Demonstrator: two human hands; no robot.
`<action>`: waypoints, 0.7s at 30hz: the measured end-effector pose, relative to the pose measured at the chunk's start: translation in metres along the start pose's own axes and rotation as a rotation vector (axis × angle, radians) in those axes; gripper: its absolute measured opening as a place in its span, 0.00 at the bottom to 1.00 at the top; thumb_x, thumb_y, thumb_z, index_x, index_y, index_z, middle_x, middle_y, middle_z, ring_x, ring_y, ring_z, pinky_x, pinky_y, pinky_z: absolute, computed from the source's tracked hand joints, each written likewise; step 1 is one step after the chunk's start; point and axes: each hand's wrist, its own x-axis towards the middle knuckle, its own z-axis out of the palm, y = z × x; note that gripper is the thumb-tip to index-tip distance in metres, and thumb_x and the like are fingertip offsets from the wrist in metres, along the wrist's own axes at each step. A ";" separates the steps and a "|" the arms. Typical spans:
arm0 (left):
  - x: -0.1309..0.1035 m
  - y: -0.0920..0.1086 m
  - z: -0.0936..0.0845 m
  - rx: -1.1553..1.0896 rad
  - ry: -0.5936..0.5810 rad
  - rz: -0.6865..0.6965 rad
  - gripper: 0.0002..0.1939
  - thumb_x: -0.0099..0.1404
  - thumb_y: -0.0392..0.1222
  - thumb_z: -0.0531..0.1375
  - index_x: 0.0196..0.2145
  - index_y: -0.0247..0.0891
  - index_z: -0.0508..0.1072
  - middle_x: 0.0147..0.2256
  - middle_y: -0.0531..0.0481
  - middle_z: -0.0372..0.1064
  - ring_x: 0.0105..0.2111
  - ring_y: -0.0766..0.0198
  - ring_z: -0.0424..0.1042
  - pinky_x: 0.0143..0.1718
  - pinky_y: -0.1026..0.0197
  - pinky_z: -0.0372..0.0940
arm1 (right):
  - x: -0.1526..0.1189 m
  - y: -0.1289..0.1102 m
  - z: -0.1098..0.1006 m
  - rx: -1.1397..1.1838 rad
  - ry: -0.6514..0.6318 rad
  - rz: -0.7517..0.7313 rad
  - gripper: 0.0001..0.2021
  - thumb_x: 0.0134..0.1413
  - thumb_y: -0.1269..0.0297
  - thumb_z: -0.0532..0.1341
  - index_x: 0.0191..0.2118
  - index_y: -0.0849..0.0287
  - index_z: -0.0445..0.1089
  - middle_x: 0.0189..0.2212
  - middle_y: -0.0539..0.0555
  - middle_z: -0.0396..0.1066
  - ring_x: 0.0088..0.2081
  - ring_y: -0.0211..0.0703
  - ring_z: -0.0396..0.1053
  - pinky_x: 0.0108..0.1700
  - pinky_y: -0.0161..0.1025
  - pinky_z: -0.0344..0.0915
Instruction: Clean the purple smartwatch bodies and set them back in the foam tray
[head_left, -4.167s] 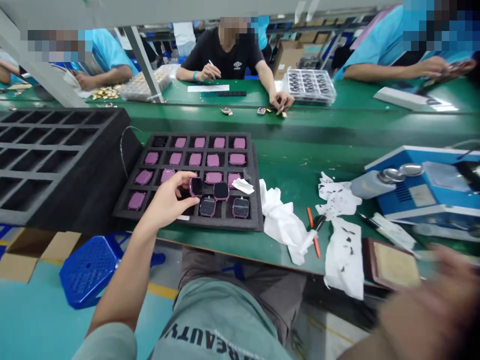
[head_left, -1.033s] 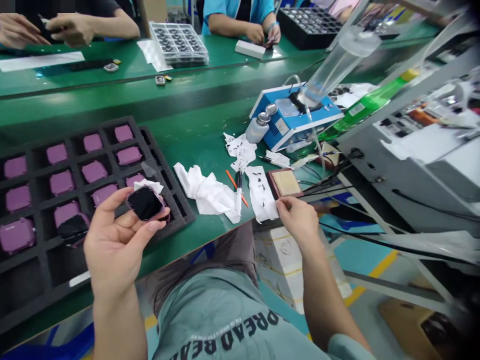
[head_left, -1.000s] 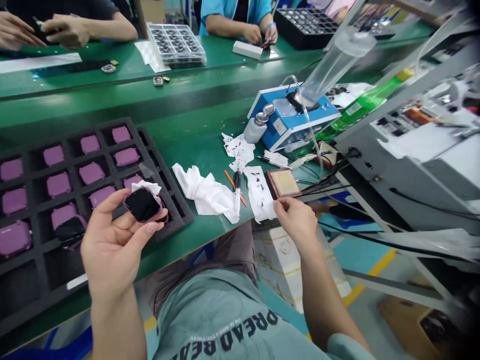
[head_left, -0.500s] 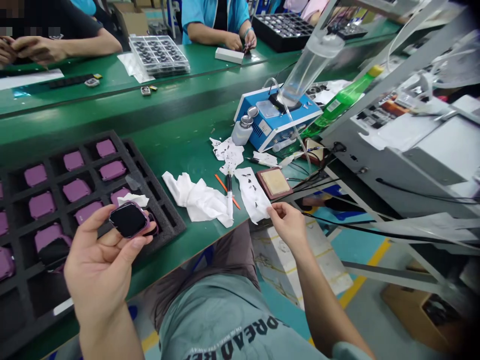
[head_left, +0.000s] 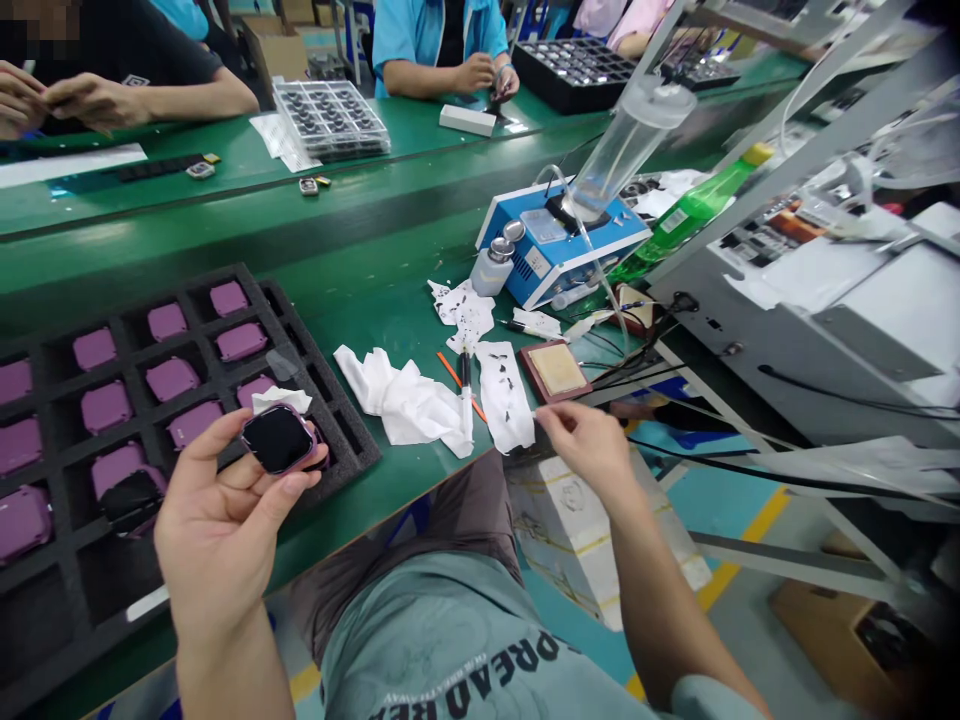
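grey-green printed T-shirt point(head_left: 465, 650), brown trousers point(head_left: 420, 530)

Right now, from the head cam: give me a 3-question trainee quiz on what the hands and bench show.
1. True or false: the left hand holds a purple watch case with its dark screen facing up.
2. Which thing is the right hand touching? A) the blue machine B) the spotted white sheet C) the green bottle
3. Fill in: the purple cases sit in pockets of a black ____ tray.

Key:
1. True.
2. B: the fingertips pinch at the sheet's near edge by the bench rim.
3. foam.
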 end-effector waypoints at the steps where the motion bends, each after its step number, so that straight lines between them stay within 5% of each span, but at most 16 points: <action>1: 0.000 0.000 0.000 -0.002 -0.003 -0.003 0.27 0.57 0.33 0.76 0.52 0.44 0.76 0.39 0.53 0.85 0.35 0.59 0.86 0.39 0.66 0.82 | 0.016 -0.004 -0.004 -0.030 0.019 0.002 0.16 0.63 0.52 0.58 0.41 0.54 0.82 0.32 0.57 0.81 0.35 0.52 0.75 0.36 0.43 0.64; 3: 0.001 0.000 0.000 -0.005 -0.007 0.003 0.27 0.57 0.34 0.76 0.52 0.44 0.76 0.38 0.53 0.85 0.36 0.59 0.86 0.38 0.66 0.81 | 0.053 -0.017 -0.008 -0.170 -0.015 -0.101 0.18 0.67 0.56 0.54 0.49 0.55 0.80 0.41 0.59 0.82 0.42 0.53 0.76 0.42 0.43 0.66; 5: 0.002 0.000 0.000 -0.007 -0.010 0.011 0.27 0.57 0.34 0.76 0.53 0.43 0.76 0.38 0.52 0.85 0.36 0.59 0.86 0.38 0.66 0.81 | 0.090 -0.034 -0.003 -0.205 -0.056 -0.147 0.16 0.66 0.59 0.56 0.47 0.57 0.81 0.46 0.62 0.81 0.50 0.56 0.74 0.46 0.44 0.66; 9: 0.002 -0.001 -0.002 -0.006 -0.007 -0.008 0.27 0.58 0.33 0.76 0.53 0.43 0.75 0.39 0.51 0.85 0.36 0.59 0.86 0.38 0.66 0.81 | 0.137 -0.054 0.015 -0.256 -0.155 -0.170 0.08 0.58 0.63 0.64 0.37 0.59 0.81 0.41 0.64 0.81 0.50 0.59 0.74 0.49 0.45 0.66; 17: 0.004 0.001 0.000 0.013 -0.008 0.000 0.27 0.57 0.33 0.76 0.53 0.42 0.75 0.38 0.51 0.85 0.36 0.59 0.86 0.38 0.66 0.81 | 0.146 -0.042 0.010 -0.232 -0.174 -0.194 0.14 0.68 0.61 0.56 0.42 0.57 0.80 0.47 0.61 0.81 0.50 0.55 0.73 0.50 0.43 0.66; 21: 0.004 0.002 0.003 0.020 0.016 0.004 0.28 0.55 0.33 0.77 0.52 0.42 0.75 0.38 0.52 0.85 0.35 0.59 0.86 0.37 0.65 0.81 | 0.147 -0.039 0.013 -0.249 -0.205 -0.195 0.10 0.62 0.59 0.62 0.37 0.57 0.80 0.43 0.61 0.81 0.50 0.57 0.72 0.51 0.45 0.66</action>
